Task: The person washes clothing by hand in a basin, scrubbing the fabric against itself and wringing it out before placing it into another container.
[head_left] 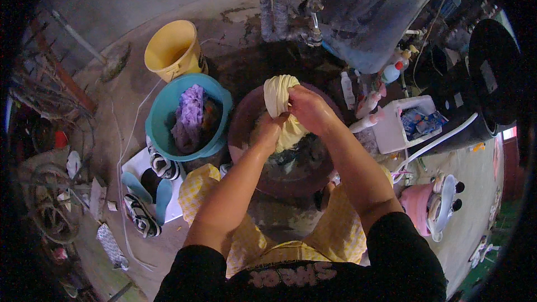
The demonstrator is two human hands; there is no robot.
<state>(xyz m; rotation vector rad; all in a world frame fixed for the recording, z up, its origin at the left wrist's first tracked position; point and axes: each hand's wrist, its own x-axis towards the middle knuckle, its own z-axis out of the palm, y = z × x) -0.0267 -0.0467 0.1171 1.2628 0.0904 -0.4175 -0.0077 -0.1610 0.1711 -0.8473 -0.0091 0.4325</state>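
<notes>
Both hands are above a wide purplish basin (247,128) with dark wet cloth and water in it. A pale yellow cloth (275,94), bunched and twisted into a loop, is gripped by my left hand (272,128) at the lower left and by my right hand (308,107) at the upper right. Its lower end hangs down over the dark cloth (289,161). To the left stands a teal basin (153,121) with a purple cloth (191,111) and darker cloths inside.
A yellow bucket (168,48) stands behind the teal basin. A metal tap (314,37) is beyond the purplish basin. Bottles (347,90) and a white foam box (388,128) with packets lie right. Shoes (142,216) and insoles are at left, a pink bucket (415,207) at right.
</notes>
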